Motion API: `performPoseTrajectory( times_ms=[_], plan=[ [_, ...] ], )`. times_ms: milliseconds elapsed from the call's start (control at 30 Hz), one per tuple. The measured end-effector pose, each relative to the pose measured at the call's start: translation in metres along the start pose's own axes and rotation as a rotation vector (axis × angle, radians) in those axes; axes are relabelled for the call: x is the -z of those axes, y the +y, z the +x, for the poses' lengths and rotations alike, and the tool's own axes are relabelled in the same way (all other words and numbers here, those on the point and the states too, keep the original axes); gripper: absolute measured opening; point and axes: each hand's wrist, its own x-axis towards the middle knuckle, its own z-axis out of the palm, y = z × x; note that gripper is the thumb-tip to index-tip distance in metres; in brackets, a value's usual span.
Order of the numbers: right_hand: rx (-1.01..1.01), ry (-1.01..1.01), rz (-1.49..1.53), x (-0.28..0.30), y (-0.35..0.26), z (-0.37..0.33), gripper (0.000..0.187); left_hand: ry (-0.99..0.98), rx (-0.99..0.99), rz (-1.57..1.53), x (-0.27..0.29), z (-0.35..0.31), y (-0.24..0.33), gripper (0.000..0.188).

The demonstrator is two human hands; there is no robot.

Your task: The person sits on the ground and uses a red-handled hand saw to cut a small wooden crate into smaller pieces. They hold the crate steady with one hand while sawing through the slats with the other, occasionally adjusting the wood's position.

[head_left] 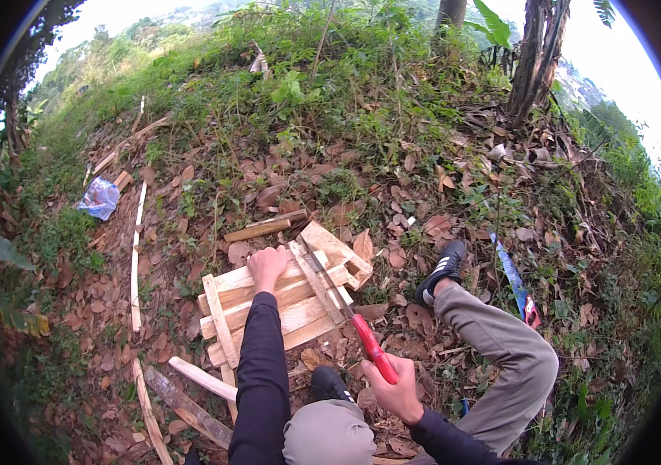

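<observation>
My left hand (267, 266) is closed over the far plank of a small slatted wooden panel (299, 314) and bears down on it. Red and straight, the handle of a handsaw (374, 349) is in my right hand (394, 386), fingers wrapped round it. Its narrow dark blade runs away from me along the panel's right-hand crosspiece (316, 284), touching or just above the slat ends; I cannot tell which. A second crosspiece (220, 319) lies over the left ends of the slats. Beyond the blade sits another pale wooden piece (336, 252), partly under the panel.
Short wood offcuts (267, 226) lie beyond the panel. Long thin strips (137, 263) and a crumpled clear plastic bag (100, 199) are at the left. A long blue blade-like thing with a red end (515, 279) rests right of my bent leg (493, 356). Dry leaves cover sloping ground; tree trunks (535, 62) stand behind.
</observation>
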Motion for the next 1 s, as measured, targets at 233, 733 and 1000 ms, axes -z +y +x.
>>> performPoseTrajectory(
  times_ms=[233,733,1000],
  plan=[
    [-0.074,-0.008,0.033,0.015,0.01,-0.014,0.027,-0.013,-0.001,0.029,-0.004,-0.003,0.009,0.056],
    [-0.057,-0.058,0.043,0.0,0.033,-0.016,0.028,0.066,-0.011,-0.059,-0.002,-0.01,0.004,0.053],
    [0.101,-0.19,-0.033,0.001,0.031,-0.024,0.024,0.136,-0.011,-0.064,-0.016,-0.008,0.003,0.044]
  ],
)
